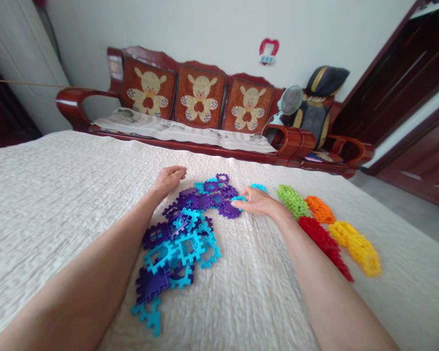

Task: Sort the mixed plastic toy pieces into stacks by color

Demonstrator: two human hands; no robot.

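Note:
My right hand [255, 201] is closed in a pinch on a light blue interlocking plastic tile [238, 199], at the right edge of a loose heap of purple and light blue tiles. A purple tile [229, 209] lies just under it. Behind that hand, another light blue tile [259, 187] shows in part. My left hand [171, 178] is at the far left side of the heap, apart from it, with its fingers curled together; whatever is in them, if anything, is hidden. Nearer to me, light blue frame tiles [188, 247] overlap a solid purple tile [151, 282].
Right of my right arm lie sorted rows of tiles: green [293, 201], orange [320, 209], red [324, 246] and yellow [355, 246]. All rest on a white quilted cover [76, 195]. Beyond its far edge stand a wooden sofa [190, 139] and a small fan [291, 100].

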